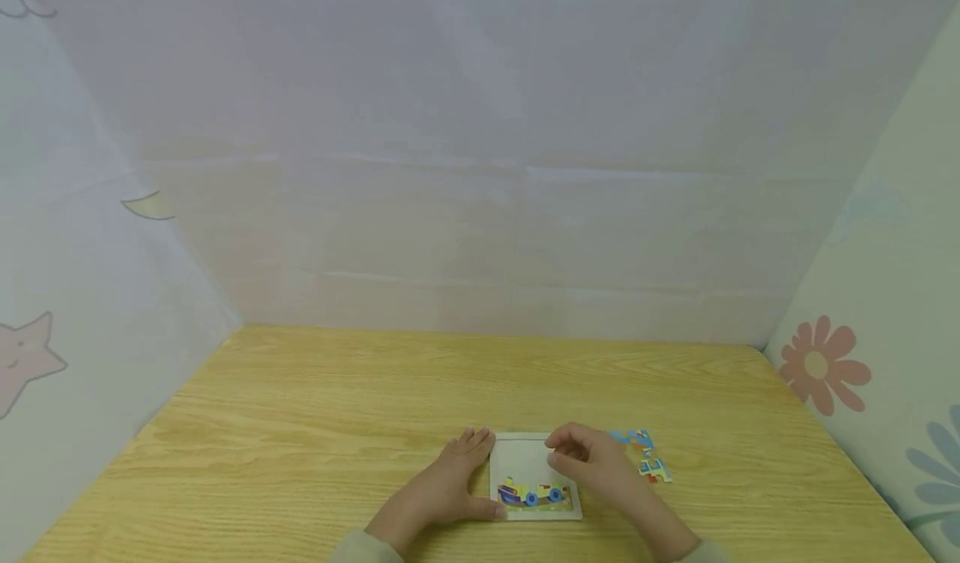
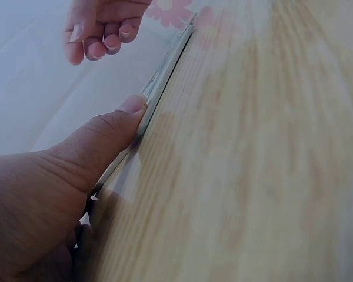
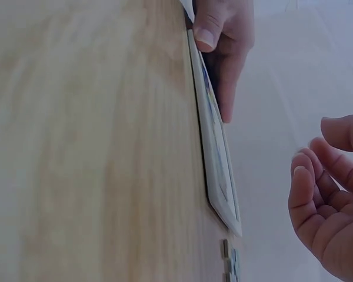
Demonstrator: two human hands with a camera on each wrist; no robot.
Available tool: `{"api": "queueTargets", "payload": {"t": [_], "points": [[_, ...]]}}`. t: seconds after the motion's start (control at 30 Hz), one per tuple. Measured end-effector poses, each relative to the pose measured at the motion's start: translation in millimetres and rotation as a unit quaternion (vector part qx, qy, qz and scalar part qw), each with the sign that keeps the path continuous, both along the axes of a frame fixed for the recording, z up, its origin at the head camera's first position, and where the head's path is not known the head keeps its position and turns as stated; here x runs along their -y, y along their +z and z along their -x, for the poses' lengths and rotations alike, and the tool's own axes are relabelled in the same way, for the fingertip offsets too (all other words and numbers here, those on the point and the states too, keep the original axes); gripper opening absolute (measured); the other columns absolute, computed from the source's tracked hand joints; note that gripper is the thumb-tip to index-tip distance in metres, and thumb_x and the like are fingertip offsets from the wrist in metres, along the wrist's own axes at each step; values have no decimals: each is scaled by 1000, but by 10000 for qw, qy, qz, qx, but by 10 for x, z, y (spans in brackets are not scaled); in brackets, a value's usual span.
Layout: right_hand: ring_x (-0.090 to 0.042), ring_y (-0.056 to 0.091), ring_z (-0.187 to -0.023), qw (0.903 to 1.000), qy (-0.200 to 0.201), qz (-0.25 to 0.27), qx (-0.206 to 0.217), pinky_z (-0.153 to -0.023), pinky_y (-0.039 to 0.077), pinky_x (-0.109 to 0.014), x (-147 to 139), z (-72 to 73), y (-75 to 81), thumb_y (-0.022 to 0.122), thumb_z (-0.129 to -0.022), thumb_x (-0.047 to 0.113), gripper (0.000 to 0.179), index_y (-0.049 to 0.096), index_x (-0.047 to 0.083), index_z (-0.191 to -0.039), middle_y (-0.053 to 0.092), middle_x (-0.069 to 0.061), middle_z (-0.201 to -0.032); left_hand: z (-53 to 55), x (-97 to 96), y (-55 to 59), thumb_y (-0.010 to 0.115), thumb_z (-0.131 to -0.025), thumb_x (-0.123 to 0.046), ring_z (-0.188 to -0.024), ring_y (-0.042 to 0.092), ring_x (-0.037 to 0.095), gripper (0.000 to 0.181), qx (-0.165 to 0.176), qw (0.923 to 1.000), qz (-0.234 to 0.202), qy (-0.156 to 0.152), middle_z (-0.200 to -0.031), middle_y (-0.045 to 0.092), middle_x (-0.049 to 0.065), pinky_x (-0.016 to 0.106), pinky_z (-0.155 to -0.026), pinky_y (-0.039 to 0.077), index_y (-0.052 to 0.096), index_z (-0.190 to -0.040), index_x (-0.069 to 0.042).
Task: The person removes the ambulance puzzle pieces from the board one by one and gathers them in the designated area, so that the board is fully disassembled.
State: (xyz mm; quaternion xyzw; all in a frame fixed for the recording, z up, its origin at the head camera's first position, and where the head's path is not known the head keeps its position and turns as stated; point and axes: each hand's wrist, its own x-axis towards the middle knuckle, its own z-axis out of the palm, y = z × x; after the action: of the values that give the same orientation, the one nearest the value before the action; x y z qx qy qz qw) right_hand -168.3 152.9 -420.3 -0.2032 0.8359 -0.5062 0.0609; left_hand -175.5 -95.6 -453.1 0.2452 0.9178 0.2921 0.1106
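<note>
A white-framed jigsaw puzzle tray (image 1: 523, 458) lies flat on the wooden table. Along its near side, fitted pieces (image 1: 531, 496) show a yellow vehicle with blue wheels; the rest of its inside is bare white. My left hand (image 1: 453, 477) steadies the tray, fingers stretched along the left edge and thumb on the near-left corner. Over the tray's right side hovers my right hand (image 1: 597, 465), its fingers loosely bent. The right wrist view shows a gap between its thumb and fingers (image 3: 303, 188), with nothing held there.
Several loose puzzle pieces (image 1: 651, 465) lie just right of the tray, partly hidden behind my right hand. The wooden table (image 1: 337, 413) reaches back to a pale cloth wall (image 1: 480, 238). Side walls bear printed flowers (image 1: 816, 364) and a star (image 1: 26, 361).
</note>
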Motion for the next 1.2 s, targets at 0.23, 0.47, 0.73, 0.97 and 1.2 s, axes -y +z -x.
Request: {"api": "queueTargets", "payload": {"t": [0.23,0.47,0.73,0.97,1.2], "points": [[-9,55,-75,9994,252,-228,46,-65,49,-19,109,13,-39,62,-88,20,24,61,1,-102,60,-2,-86,2,-7,-2,72,-69,-56,-141,14,36,102,-23,10000,41,18,-152,23,13,53,-113,14,28,-144,-2],[-6,54,-76,9980,537,-322,41,-65,49,-19,199,32,-74,64,-86,21,23,64,4,-102,60,0,-86,-14,-5,21,72,-69,-55,-140,15,36,102,-117,9999,89,-8,-152,24,15,53,-113,16,29,-144,-1],[-5,52,-79,9956,780,-515,65,-68,48,-18,279,42,-135,69,-82,17,26,65,3,-103,59,0,-88,-26,-6,37,72,-69,-54,-140,15,37,101,-66,10000,59,2,-152,24,15,54,-112,15,29,-144,-1],[-10,53,-81,9917,978,-799,228,-71,47,-18,334,26,-151,73,-73,14,35,65,4,-105,60,-1,-91,-19,-2,33,71,-70,-55,-140,14,37,101,-62,10000,42,-45,-152,23,15,54,-112,15,28,-144,0],[-8,50,-78,9897,946,-1066,161,-68,46,-19,368,17,-136,75,-72,13,35,65,5,-105,58,2,-87,-8,9,26,70,-70,-56,-140,14,37,102,-73,9999,3,-111,-152,22,16,54,-113,15,27,-144,0]]}}
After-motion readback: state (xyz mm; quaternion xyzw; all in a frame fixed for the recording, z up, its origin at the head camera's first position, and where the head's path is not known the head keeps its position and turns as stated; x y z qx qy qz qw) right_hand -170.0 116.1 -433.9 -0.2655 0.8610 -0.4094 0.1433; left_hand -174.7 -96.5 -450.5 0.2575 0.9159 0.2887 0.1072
